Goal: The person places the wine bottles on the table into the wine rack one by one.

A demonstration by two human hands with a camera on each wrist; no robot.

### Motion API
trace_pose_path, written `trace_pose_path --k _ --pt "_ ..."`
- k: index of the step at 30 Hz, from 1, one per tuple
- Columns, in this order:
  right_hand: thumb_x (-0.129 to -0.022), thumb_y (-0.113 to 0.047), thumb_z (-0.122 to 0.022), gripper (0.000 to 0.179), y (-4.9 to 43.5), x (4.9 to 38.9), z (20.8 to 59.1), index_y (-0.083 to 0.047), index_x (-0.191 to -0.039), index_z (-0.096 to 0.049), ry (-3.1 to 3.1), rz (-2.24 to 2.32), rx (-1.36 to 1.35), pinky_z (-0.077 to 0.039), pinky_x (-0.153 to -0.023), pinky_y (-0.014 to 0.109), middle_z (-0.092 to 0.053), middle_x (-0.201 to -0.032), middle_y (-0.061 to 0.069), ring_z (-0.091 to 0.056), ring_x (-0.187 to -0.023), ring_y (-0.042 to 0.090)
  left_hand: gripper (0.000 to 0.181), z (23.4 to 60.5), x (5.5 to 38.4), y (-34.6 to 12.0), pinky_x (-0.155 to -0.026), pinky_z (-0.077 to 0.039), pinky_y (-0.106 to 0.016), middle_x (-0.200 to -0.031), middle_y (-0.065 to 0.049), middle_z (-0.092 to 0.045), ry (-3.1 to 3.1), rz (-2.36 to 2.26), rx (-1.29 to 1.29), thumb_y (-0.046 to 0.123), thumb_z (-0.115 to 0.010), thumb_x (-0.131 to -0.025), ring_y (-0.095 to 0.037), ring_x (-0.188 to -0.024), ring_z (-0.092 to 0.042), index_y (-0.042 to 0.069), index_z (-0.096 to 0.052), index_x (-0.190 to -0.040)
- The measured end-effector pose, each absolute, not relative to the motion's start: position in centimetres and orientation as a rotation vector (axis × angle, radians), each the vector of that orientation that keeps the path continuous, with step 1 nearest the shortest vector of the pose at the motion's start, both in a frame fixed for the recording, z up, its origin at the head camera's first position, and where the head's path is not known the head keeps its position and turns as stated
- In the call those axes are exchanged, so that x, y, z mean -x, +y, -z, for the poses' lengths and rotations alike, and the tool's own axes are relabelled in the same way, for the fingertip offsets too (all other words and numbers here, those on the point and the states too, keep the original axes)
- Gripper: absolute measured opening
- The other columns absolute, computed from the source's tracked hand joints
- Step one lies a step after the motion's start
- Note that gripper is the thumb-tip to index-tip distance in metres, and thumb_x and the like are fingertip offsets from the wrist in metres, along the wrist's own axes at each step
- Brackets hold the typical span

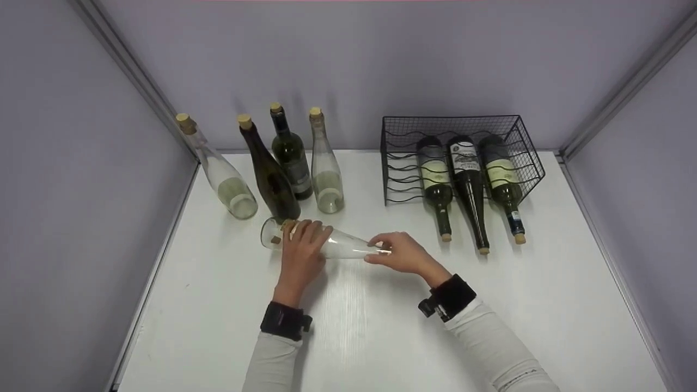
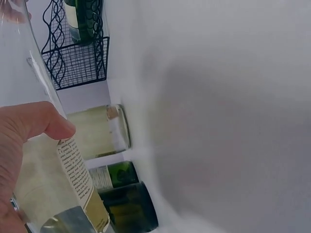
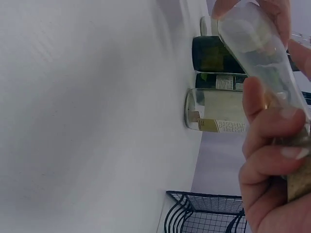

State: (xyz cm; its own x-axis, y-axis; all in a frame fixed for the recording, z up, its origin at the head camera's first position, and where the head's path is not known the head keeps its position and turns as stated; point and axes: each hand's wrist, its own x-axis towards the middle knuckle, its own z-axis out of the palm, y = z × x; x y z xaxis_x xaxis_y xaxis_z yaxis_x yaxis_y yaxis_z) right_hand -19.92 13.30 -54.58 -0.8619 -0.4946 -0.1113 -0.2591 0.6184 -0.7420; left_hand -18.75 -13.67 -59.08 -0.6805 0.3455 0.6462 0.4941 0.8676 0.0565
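Observation:
Both hands hold a clear glass bottle sideways over the white table, its base to the left and its neck to the right. My left hand grips the body near the base, fingers over the far side and thumb on the near side. A printed label shows beside that thumb in the left wrist view. At the neck is my right hand, its fingers curled round the glass. In the right wrist view a cork shows by the right palm, partly covered by the fingers.
Behind the hands stand corked bottles: a clear one at far left, two dark ones and another clear one. A black wire rack at back right bears three dark bottles, necks pointing forward. Grey walls enclose the table.

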Motion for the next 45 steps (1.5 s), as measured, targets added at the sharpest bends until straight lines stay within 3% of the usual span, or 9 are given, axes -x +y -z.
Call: trace_pose_path --k 6,13,16,20,23,29,34,39,45 --pt "-0.084 -0.051 -0.074 0.052 14.0 19.5 55.1 -0.009 -0.115 -0.074 2.551 1.146 0.543 -0.049 -0.06 0.029 -0.072 -0.099 0.003 -0.06 -0.071 0.012 0.06 59.2 18.5 -12.9 -0.099 -0.035 -0.058 -0.116 -0.012 -0.062 -2.379 0.321 0.604 -0.004 -0.07 -0.061 -0.035 -0.111 -0.054 0.017 -0.068 -0.118" --pt "-0.083 -0.048 -0.076 0.052 15.3 19.3 55.8 -0.008 -0.116 -0.073 2.502 1.255 0.467 -0.041 -0.052 0.026 -0.071 -0.078 0.008 -0.055 -0.059 0.01 0.061 58.8 18.6 -11.6 -0.103 -0.031 -0.057 -0.119 -0.012 -0.06 -2.398 0.345 0.615 -0.009 -0.065 -0.063 -0.035 -0.116 -0.05 0.015 -0.067 -0.119" --pt "-0.083 -0.047 -0.076 0.053 15.8 19.2 55.9 -0.007 -0.117 -0.073 2.489 1.288 0.455 -0.039 -0.051 0.026 -0.072 -0.078 0.011 -0.053 -0.059 0.011 0.06 58.7 18.6 -11.1 -0.105 -0.03 -0.057 -0.12 -0.012 -0.059 -2.392 0.322 0.613 -0.009 -0.065 -0.064 -0.035 -0.118 -0.05 0.015 -0.067 -0.119" --pt "-0.082 -0.046 -0.077 0.054 16.4 18.9 55.8 -0.006 -0.117 -0.073 2.487 1.318 0.432 -0.04 -0.053 0.027 -0.073 -0.08 0.003 -0.055 -0.062 0.012 0.06 58.9 18.5 -10.5 -0.108 -0.028 -0.056 -0.123 -0.011 -0.059 -2.368 0.289 0.591 -0.008 -0.067 -0.066 -0.034 -0.12 -0.05 0.014 -0.066 -0.121" --pt "-0.082 -0.045 -0.078 0.053 16.7 18.7 55.7 -0.005 -0.117 -0.073 2.492 1.333 0.417 -0.04 -0.053 0.027 -0.073 -0.083 -0.002 -0.057 -0.064 0.013 0.058 59.1 18.3 -10.0 -0.108 -0.028 -0.057 -0.126 -0.011 -0.058 -2.338 0.291 0.573 -0.007 -0.065 -0.069 -0.034 -0.122 -0.05 0.015 -0.066 -0.122" --pt "-0.081 -0.044 -0.078 0.053 17.6 18.3 55.7 -0.007 -0.118 -0.073 2.492 1.346 0.406 -0.043 -0.055 0.028 -0.074 -0.086 0.0 -0.06 -0.067 0.014 0.053 59.2 18.0 -9.3 -0.11 -0.028 -0.056 -0.131 -0.013 -0.056 -2.33 0.327 0.565 -0.006 -0.054 -0.08 -0.035 -0.126 -0.047 0.017 -0.066 -0.126" --pt "-0.082 -0.044 -0.078 0.053 18.5 18.0 55.7 -0.006 -0.119 -0.072 2.476 1.367 0.385 -0.043 -0.058 0.03 -0.074 -0.087 0.001 -0.061 -0.07 0.016 0.061 58.8 17.9 -8.9 -0.113 -0.023 -0.053 -0.137 -0.014 -0.051 -2.389 0.342 0.599 -0.006 -0.067 -0.076 -0.036 -0.131 -0.043 0.017 -0.062 -0.132" --pt "-0.083 -0.042 -0.078 0.053 19.6 17.7 55.9 -0.006 -0.121 -0.071 2.448 1.393 0.361 -0.042 -0.057 0.027 -0.074 -0.087 0.002 -0.062 -0.072 0.021 0.08 58.9 17.7 -8.7 -0.115 -0.018 -0.053 -0.141 -0.016 -0.047 -2.414 0.394 0.657 0.02 -0.092 -0.066 -0.039 -0.133 -0.04 0.015 -0.056 -0.137" --pt "-0.084 -0.038 -0.078 0.052 21.2 17.2 56.0 -0.004 -0.122 -0.069 2.407 1.448 0.298 -0.033 -0.051 0.023 -0.071 -0.085 0.015 -0.054 -0.066 0.02 0.082 59.4 17.6 -8.4 -0.113 -0.02 -0.058 -0.145 -0.019 -0.044 -2.389 0.472 0.617 0.055 -0.081 -0.073 -0.038 -0.138 -0.034 0.016 -0.054 -0.14"
